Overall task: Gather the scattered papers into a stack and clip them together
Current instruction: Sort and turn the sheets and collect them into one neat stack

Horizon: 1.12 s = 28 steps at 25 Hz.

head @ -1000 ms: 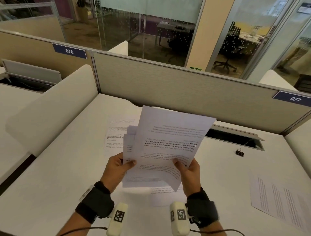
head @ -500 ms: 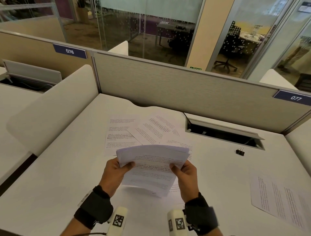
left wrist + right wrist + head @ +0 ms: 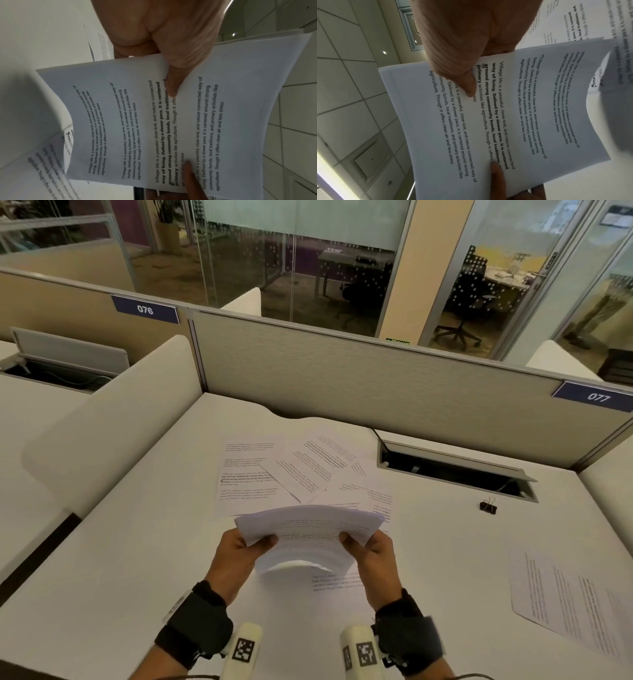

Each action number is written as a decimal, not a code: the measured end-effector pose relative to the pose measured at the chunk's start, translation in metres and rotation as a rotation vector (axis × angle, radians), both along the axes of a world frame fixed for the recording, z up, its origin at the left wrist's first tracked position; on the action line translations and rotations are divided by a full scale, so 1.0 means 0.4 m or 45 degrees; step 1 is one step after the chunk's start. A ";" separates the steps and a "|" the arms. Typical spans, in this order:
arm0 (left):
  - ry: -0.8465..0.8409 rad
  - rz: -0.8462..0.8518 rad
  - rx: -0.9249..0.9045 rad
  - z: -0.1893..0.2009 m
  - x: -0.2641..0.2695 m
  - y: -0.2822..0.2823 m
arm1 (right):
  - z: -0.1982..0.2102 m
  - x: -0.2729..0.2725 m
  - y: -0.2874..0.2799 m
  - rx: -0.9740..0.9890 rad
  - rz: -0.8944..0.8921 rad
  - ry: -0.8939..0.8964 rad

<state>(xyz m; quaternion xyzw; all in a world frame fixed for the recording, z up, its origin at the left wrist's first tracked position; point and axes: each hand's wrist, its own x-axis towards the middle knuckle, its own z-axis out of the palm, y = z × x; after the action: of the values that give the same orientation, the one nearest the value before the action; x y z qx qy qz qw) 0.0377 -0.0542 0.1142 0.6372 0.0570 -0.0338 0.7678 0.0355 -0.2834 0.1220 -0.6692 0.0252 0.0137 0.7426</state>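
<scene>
Both hands [image 3: 305, 556] pinch the paper stack's [image 3: 308, 529] side edges above the desk [image 3: 120, 559].

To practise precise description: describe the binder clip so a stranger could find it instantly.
Start at the desk's open cable hatch below the 077 sign. Just in front of its right end sits the clip: small and black, alone on bare desk, unlike the white papers.

I've tipped the squared-up white printed paper stack [image 3: 308, 537] from upright to nearly flat, low near frame centre, uncovering the desk sheets behind.
</scene>
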 end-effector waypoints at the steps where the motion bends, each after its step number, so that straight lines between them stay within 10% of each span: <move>1: 0.004 -0.012 -0.001 -0.003 -0.001 0.000 | -0.003 -0.002 0.001 0.000 -0.001 -0.004; 28: 0.072 -0.235 0.181 -0.031 -0.026 -0.254 | 0.043 -0.120 -0.283 0.023 -0.204 0.025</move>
<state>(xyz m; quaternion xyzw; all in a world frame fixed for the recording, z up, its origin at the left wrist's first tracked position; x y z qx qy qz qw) 0.0273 -0.1558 0.1017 0.6913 0.0219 -0.1181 0.7125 -0.0125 -0.3967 0.1392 -0.6581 0.0859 -0.0391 0.7470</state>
